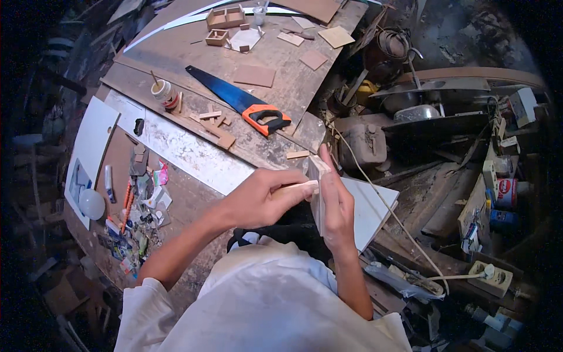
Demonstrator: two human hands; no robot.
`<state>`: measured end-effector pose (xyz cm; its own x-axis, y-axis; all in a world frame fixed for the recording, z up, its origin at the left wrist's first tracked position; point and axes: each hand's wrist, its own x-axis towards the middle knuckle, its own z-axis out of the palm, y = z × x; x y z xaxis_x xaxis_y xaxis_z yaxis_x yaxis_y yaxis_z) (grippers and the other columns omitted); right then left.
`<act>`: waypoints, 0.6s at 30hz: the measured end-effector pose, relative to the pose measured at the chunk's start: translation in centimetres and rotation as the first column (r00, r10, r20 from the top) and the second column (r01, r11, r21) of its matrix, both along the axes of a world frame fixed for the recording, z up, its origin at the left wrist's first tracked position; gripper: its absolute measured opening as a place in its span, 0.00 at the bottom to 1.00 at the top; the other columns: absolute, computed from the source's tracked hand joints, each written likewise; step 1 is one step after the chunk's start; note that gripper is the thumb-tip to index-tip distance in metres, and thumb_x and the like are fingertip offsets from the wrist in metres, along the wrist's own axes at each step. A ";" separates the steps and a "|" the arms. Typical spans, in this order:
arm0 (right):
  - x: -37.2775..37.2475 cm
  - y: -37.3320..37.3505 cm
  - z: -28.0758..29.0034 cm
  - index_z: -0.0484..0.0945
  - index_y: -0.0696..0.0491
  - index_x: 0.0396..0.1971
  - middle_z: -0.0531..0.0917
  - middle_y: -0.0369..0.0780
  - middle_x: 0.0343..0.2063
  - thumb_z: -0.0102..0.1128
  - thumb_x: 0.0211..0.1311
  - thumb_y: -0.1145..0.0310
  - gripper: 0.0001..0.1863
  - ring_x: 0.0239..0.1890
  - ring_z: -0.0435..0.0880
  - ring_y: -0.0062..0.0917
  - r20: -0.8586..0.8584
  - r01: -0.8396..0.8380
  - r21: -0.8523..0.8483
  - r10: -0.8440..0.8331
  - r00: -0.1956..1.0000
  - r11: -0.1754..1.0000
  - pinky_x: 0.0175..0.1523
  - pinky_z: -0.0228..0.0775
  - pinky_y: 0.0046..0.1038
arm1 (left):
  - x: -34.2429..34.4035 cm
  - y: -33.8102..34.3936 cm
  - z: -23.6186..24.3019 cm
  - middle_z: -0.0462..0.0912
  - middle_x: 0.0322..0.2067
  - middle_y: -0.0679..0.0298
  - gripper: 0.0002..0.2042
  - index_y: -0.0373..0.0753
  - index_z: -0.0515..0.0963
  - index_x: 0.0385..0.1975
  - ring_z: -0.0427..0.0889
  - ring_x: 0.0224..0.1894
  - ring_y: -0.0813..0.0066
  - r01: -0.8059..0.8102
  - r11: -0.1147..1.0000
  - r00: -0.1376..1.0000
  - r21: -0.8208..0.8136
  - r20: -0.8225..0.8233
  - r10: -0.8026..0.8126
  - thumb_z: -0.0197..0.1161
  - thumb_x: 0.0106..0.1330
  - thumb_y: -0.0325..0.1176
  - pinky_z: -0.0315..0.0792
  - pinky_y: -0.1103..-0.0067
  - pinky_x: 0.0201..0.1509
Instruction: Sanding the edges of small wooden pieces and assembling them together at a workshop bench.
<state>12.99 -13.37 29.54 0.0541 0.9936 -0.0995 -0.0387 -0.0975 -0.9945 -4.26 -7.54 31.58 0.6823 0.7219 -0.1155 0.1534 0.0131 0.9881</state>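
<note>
My left hand (262, 198) grips a narrow pale wooden piece (307, 188), its end against a thin flat wooden board held upright (318, 208). My right hand (339, 215) holds that board along its right side, fingers pressed on it. The faces turned away from me are hidden. A small wooden strip (296, 154) lies just beyond my hands. Farther forward rests a handsaw (223, 92) with a blue blade and orange-black handle, beside loose wood pieces (217, 135) and a white pot with a stick (164, 94). A white panel (372, 208) sits behind my right hand.
Small wooden boxes (224, 19) and a cup (259, 14) stand at the far bench. Scattered tools and scraps (138, 223) cover the left. Cluttered metal containers (366, 146), a cable (387, 199) and a socket strip (489, 278) are on the right.
</note>
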 end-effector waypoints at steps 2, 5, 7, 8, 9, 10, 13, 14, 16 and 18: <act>-0.2 -0.8 1.7 0.55 0.66 0.69 0.61 0.46 0.70 0.38 0.77 0.62 0.29 0.64 0.68 0.26 0.067 -0.020 0.034 0.017 0.998 0.999 0.66 0.59 0.27 | -0.2 0.6 -0.3 0.78 0.24 0.61 0.12 0.31 0.79 0.37 0.74 0.30 0.79 -0.019 1.000 1.000 -0.003 0.022 0.019 0.56 0.72 0.35 0.70 0.78 0.36; -0.4 -0.9 1.9 0.58 0.63 0.69 0.68 0.45 0.60 0.41 0.75 0.66 0.27 0.57 0.70 0.24 0.097 0.008 0.006 -0.008 0.995 1.000 0.62 0.61 0.25 | -0.3 -0.2 0.2 0.77 0.24 0.62 0.12 0.31 0.80 0.36 0.73 0.29 0.80 -0.020 1.000 0.999 0.011 0.045 0.019 0.55 0.72 0.35 0.70 0.77 0.36; -0.5 -0.7 1.7 0.60 0.60 0.69 0.76 0.44 0.50 0.44 0.74 0.71 0.26 0.51 0.72 0.23 0.063 0.039 -0.047 -0.036 0.997 0.998 0.60 0.61 0.23 | -0.4 -0.2 0.2 0.77 0.24 0.63 0.13 0.31 0.80 0.36 0.73 0.29 0.80 -0.017 0.999 0.999 0.040 0.047 0.015 0.55 0.72 0.35 0.70 0.77 0.36; -0.5 -1.1 1.8 0.58 0.63 0.69 0.67 0.45 0.61 0.43 0.74 0.65 0.28 0.56 0.71 0.23 0.091 0.006 0.005 -0.007 0.996 1.000 0.59 0.63 0.23 | -0.6 0.1 0.1 0.78 0.24 0.63 0.13 0.31 0.80 0.36 0.74 0.30 0.80 -0.018 1.000 1.000 -0.002 0.022 0.018 0.55 0.72 0.35 0.70 0.77 0.36; -0.6 -1.5 2.0 0.55 0.66 0.69 0.59 0.46 0.71 0.42 0.75 0.58 0.32 0.60 0.71 0.22 0.117 -0.020 0.050 0.014 0.993 0.999 0.59 0.65 0.23 | -0.7 0.3 0.0 0.79 0.25 0.62 0.12 0.31 0.80 0.37 0.74 0.30 0.79 -0.012 0.999 1.000 -0.050 -0.005 0.012 0.55 0.72 0.35 0.70 0.78 0.36; -0.5 -1.6 2.5 0.54 0.66 0.69 0.59 0.45 0.71 0.40 0.75 0.61 0.31 0.61 0.70 0.23 0.184 -0.034 0.081 0.019 0.983 0.996 0.61 0.63 0.24 | -0.7 0.7 0.3 0.79 0.26 0.62 0.12 0.31 0.80 0.37 0.74 0.31 0.79 0.002 0.999 0.999 -0.034 -0.044 -0.004 0.55 0.72 0.35 0.71 0.78 0.37; -0.3 -0.8 0.0 0.55 0.67 0.69 0.59 0.46 0.71 0.41 0.75 0.62 0.31 0.63 0.69 0.24 0.082 0.012 0.057 -0.017 0.996 0.998 0.63 0.62 0.26 | -0.3 -0.4 0.3 0.78 0.25 0.62 0.13 0.30 0.80 0.37 0.74 0.31 0.80 -0.007 0.998 0.999 0.056 0.050 0.004 0.56 0.72 0.36 0.70 0.78 0.37; -0.3 -0.7 -0.1 0.55 0.66 0.70 0.60 0.46 0.71 0.42 0.74 0.61 0.32 0.63 0.68 0.25 0.021 0.015 0.023 -0.016 1.000 1.000 0.63 0.63 0.25 | -0.4 -0.1 1.1 0.78 0.25 0.62 0.13 0.30 0.80 0.37 0.74 0.31 0.79 0.012 1.000 1.000 -0.023 0.023 -0.011 0.56 0.72 0.36 0.70 0.78 0.37; -0.6 -1.3 2.2 0.55 0.66 0.70 0.60 0.46 0.71 0.40 0.75 0.62 0.31 0.64 0.67 0.26 0.117 -0.034 0.075 0.025 0.993 0.997 0.65 0.61 0.26 | -0.5 0.2 -0.1 0.78 0.25 0.62 0.12 0.31 0.80 0.37 0.74 0.30 0.79 -0.038 0.999 0.999 -0.017 0.027 0.038 0.56 0.72 0.35 0.70 0.78 0.37; -0.4 -1.7 2.1 0.55 0.65 0.70 0.61 0.45 0.70 0.39 0.76 0.62 0.30 0.62 0.69 0.25 0.233 -0.059 0.168 0.018 0.972 0.984 0.64 0.61 0.25 | -0.6 0.0 0.7 0.76 0.23 0.64 0.12 0.31 0.80 0.37 0.73 0.28 0.79 -0.040 0.999 0.995 -0.027 -0.087 0.038 0.56 0.72 0.34 0.70 0.78 0.35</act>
